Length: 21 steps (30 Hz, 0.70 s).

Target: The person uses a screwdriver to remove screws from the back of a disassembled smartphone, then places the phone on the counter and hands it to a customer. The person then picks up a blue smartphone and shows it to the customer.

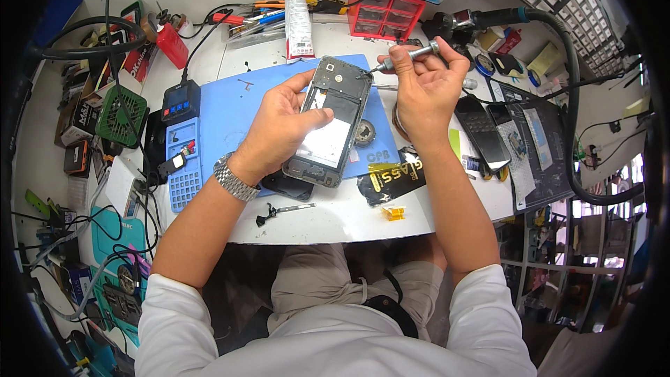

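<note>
My left hand (278,124) grips a smartphone (342,106) with its back cover off, so the dark inner frame and a silvery battery area show. The thumb lies across the phone's inside and the fingers wrap round its left edge. Between the fingertips of my right hand (427,91) is a slim metal screwdriver (410,54). Its tip is at the phone's upper right corner; whether it sits in a screw is too small to tell. The phone is held tilted above a blue work mat (234,108). Partly under it lies another dark phone (287,186).
A small round metal container (364,132) stands right of the phone. Near the table's front edge lie a thin flex part (285,212), a black-and-gold packet (392,180) and orange film (393,213). A white tube (299,24) and red drawer box (384,10) stand behind.
</note>
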Each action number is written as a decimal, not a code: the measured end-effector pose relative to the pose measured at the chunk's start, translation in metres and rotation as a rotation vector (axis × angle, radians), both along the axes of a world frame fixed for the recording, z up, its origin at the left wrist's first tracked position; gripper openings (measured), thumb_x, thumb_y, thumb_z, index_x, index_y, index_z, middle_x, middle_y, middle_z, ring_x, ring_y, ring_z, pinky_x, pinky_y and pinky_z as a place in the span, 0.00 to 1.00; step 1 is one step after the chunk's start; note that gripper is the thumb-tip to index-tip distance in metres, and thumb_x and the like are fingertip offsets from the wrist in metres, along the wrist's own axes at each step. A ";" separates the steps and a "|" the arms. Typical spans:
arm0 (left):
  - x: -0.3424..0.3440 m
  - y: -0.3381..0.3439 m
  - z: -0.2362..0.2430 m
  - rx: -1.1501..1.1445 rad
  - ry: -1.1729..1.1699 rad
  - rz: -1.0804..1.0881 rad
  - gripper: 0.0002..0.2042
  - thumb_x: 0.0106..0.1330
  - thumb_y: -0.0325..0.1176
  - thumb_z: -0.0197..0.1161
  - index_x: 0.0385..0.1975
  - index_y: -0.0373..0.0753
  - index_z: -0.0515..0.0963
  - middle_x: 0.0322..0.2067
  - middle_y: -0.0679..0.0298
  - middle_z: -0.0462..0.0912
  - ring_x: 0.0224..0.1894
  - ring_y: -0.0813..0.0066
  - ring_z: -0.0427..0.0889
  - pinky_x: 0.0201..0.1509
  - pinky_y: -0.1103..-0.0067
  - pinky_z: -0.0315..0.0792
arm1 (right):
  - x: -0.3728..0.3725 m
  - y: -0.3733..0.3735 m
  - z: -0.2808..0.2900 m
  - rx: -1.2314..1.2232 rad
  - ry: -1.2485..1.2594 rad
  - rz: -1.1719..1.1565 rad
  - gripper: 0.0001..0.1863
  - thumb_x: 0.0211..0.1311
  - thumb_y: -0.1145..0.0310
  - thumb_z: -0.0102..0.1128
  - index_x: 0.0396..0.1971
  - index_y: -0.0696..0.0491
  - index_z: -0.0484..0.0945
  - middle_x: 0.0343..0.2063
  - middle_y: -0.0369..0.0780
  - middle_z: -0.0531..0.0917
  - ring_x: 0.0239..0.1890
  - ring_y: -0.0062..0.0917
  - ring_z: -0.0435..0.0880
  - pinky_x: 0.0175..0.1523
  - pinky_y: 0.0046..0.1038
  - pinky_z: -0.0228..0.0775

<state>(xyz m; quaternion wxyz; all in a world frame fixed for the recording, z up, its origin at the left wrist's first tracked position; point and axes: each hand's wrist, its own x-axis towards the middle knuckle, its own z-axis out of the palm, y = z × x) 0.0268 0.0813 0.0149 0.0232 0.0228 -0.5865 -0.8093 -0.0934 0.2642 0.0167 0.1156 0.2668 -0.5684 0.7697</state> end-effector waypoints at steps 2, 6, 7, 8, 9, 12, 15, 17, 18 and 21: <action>0.000 -0.001 0.000 -0.006 -0.009 -0.006 0.35 0.67 0.18 0.66 0.75 0.24 0.62 0.50 0.51 0.89 0.45 0.73 0.92 0.51 0.77 0.87 | 0.000 0.000 0.000 0.005 0.016 -0.005 0.32 0.72 0.80 0.68 0.61 0.60 0.52 0.49 0.56 0.80 0.50 0.33 0.89 0.57 0.31 0.87; 0.001 -0.002 0.001 -0.016 -0.019 -0.029 0.33 0.68 0.16 0.64 0.74 0.24 0.62 0.52 0.52 0.88 0.48 0.73 0.90 0.53 0.77 0.86 | 0.001 0.000 -0.002 0.006 0.039 -0.003 0.32 0.71 0.80 0.69 0.61 0.60 0.53 0.49 0.56 0.81 0.49 0.32 0.89 0.56 0.30 0.86; 0.001 -0.002 0.001 -0.015 -0.016 -0.032 0.33 0.68 0.16 0.64 0.74 0.24 0.62 0.51 0.52 0.88 0.48 0.73 0.90 0.53 0.77 0.86 | 0.001 0.000 -0.002 0.010 0.044 -0.012 0.32 0.71 0.80 0.69 0.60 0.60 0.53 0.49 0.55 0.81 0.49 0.32 0.89 0.56 0.29 0.86; 0.001 -0.002 0.000 -0.012 -0.004 -0.030 0.34 0.67 0.17 0.65 0.74 0.24 0.62 0.51 0.52 0.89 0.47 0.73 0.91 0.52 0.77 0.86 | 0.001 0.000 -0.003 0.019 0.053 -0.017 0.32 0.71 0.80 0.69 0.60 0.60 0.53 0.49 0.55 0.81 0.49 0.31 0.89 0.55 0.29 0.86; 0.000 -0.001 0.000 -0.009 0.008 -0.028 0.36 0.67 0.18 0.67 0.75 0.24 0.61 0.51 0.51 0.89 0.46 0.73 0.91 0.51 0.77 0.87 | 0.001 0.000 -0.004 0.021 0.067 -0.023 0.32 0.71 0.80 0.70 0.60 0.61 0.54 0.48 0.55 0.81 0.49 0.31 0.89 0.55 0.29 0.86; 0.000 -0.001 -0.001 -0.002 0.015 -0.021 0.37 0.66 0.19 0.68 0.76 0.25 0.61 0.51 0.51 0.89 0.45 0.73 0.92 0.50 0.77 0.87 | 0.000 -0.001 -0.007 0.026 0.127 -0.023 0.32 0.70 0.80 0.70 0.60 0.61 0.54 0.47 0.53 0.82 0.49 0.30 0.88 0.55 0.29 0.86; 0.001 -0.001 -0.003 -0.013 0.018 -0.009 0.37 0.67 0.19 0.68 0.76 0.25 0.60 0.51 0.51 0.89 0.46 0.73 0.92 0.51 0.77 0.87 | -0.001 -0.002 -0.009 0.012 0.196 -0.032 0.33 0.69 0.81 0.71 0.61 0.59 0.55 0.46 0.52 0.83 0.47 0.30 0.88 0.54 0.30 0.85; 0.000 -0.001 -0.004 -0.028 0.027 -0.002 0.37 0.67 0.19 0.68 0.76 0.25 0.60 0.51 0.51 0.89 0.46 0.73 0.92 0.51 0.77 0.87 | -0.001 0.000 -0.010 0.025 0.244 -0.067 0.35 0.68 0.82 0.72 0.64 0.57 0.55 0.45 0.51 0.83 0.45 0.30 0.88 0.52 0.31 0.85; 0.000 -0.001 -0.005 -0.036 0.034 0.001 0.37 0.67 0.19 0.68 0.76 0.25 0.60 0.51 0.51 0.89 0.46 0.73 0.92 0.50 0.77 0.88 | -0.001 0.001 -0.010 0.032 0.255 -0.072 0.35 0.67 0.81 0.73 0.63 0.57 0.55 0.45 0.51 0.83 0.45 0.29 0.88 0.52 0.29 0.85; -0.001 -0.002 -0.005 -0.070 0.029 -0.010 0.37 0.67 0.18 0.68 0.76 0.26 0.60 0.50 0.51 0.89 0.44 0.73 0.92 0.49 0.77 0.88 | 0.000 0.004 -0.009 0.055 0.305 -0.100 0.35 0.65 0.79 0.77 0.60 0.59 0.58 0.46 0.48 0.82 0.46 0.25 0.87 0.50 0.26 0.84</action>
